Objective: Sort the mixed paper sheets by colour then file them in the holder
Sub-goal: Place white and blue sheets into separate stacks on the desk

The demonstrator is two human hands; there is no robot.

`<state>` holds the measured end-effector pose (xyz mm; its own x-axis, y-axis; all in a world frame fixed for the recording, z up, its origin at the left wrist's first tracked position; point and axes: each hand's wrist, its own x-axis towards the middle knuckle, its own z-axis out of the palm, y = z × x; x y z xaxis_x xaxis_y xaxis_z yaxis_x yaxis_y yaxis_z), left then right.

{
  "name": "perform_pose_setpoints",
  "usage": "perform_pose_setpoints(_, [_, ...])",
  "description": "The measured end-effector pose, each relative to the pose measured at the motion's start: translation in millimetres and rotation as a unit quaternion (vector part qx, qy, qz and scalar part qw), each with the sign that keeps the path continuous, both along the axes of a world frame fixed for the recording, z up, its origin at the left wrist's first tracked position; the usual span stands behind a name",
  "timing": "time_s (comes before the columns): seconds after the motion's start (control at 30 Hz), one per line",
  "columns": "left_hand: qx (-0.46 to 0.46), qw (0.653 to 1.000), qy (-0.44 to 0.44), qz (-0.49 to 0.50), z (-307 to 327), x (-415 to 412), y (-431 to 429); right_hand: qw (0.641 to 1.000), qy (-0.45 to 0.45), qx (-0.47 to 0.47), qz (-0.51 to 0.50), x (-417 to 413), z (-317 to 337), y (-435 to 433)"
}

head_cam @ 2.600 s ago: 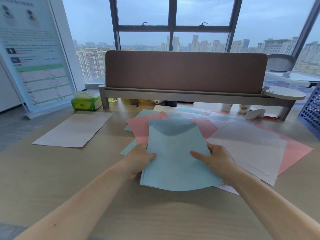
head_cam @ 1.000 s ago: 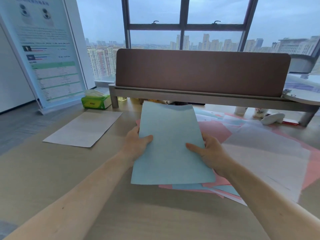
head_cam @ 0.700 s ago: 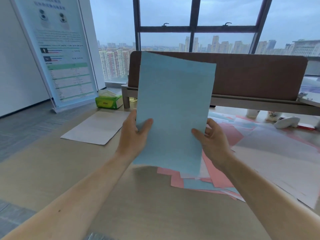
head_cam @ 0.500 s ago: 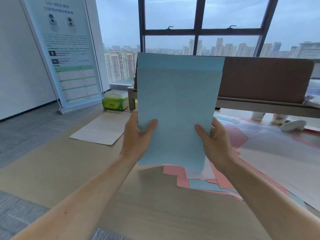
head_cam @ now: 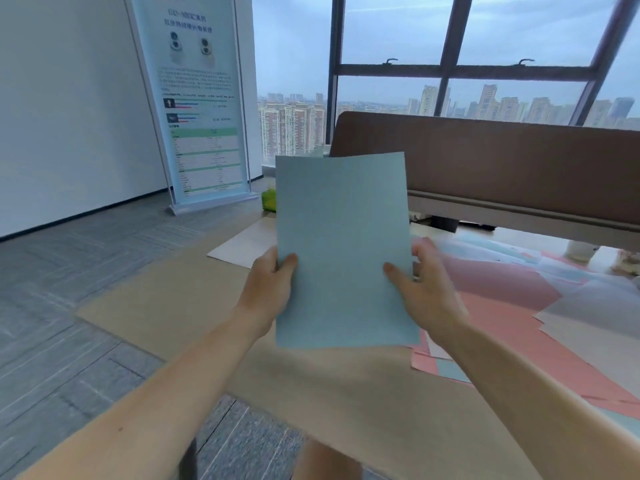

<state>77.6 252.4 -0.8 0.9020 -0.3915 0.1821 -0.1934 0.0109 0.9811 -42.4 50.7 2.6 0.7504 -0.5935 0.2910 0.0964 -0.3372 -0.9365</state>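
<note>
A person holds a blue sheet (head_cam: 341,247) upright above the tabletop (head_cam: 180,306). The left hand (head_cam: 268,285) and right hand (head_cam: 420,289) each pinch a side edge, thumbs on the front. To the right, mixed pink, blue and white sheets (head_cam: 519,306) lie spread on the tabletop. A single white sheet (head_cam: 247,245) lies to the left.

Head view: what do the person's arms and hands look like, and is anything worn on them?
The left forearm and right forearm are bare to the frame's edge; no sleeve shows. The left hand and right hand wear no gloves, and no watch, bracelet or ring is visible. The left forearm has one small dark spot.
</note>
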Motion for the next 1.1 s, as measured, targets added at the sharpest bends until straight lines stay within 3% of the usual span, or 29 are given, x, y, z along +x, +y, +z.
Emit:
perform_pose_setpoints(0.1, [-0.016,0.992,0.098,0.075,-2,25,51,0.994,0.093,-0.009,0.052,38,-4,38])
perform_pose_setpoints(0.2, [0.022,0.978,0.152,0.142,-18,46,97,0.988,0.125,0.000,0.093,69,-12,73])
perform_pose_setpoints(0.53, [0.275,0.944,0.075,0.168,-30,61,193,0.959,0.204,-0.168,0.104,155,-37,130])
perform_pose_setpoints(0.6, [0.388,0.902,0.022,0.187,-29,64,201,0.953,0.213,-0.182,0.115,165,-39,131])
perform_pose_setpoints(0.67, [0.510,0.819,-0.065,0.255,-29,67,209,0.944,0.225,-0.203,0.132,171,-41,128])
perform_pose_setpoints(0.7, [0.543,0.783,-0.111,0.281,-28,68,212,0.940,0.227,-0.212,0.142,174,-42,127])
perform_pose_setpoints(0.77, [0.558,0.757,-0.197,0.275,-28,68,215,0.935,0.228,-0.219,0.160,180,-43,124])
perform_pose_setpoints(0.83, [0.551,0.772,-0.247,0.199,-33,71,213,0.929,0.231,-0.237,0.169,183,-42,124])
perform_pose_setpoints(0.93, [0.539,0.818,-0.185,0.081,-43,75,204,0.920,0.229,-0.277,0.154,186,-42,125])
perform_pose_setpoints(1.1, [0.534,0.828,-0.159,0.062,-50,80,194,0.912,0.209,-0.338,0.105,179,-47,117])
